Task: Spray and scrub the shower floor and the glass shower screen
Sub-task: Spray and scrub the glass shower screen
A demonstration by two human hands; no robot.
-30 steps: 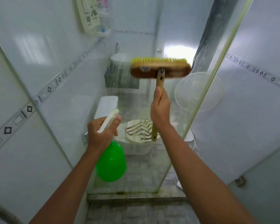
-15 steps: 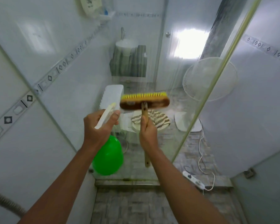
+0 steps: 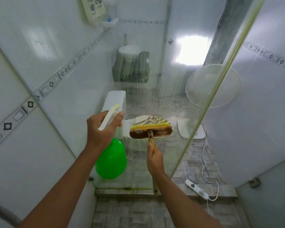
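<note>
Against glass screen (image 3: 155, 79), brush (image 3: 150, 132) crosswise.

No text can be read anywhere. The cream hanging item (image 3: 92, 9) on the left wall at the top carries dark printed marks, but they are too blurred to make out as letters. A small pale sticker (image 3: 139, 131) sits on the back of the wooden brush head (image 3: 150, 132), and nothing on it is legible. The green spray bottle (image 3: 111, 159) shows no label.
</note>
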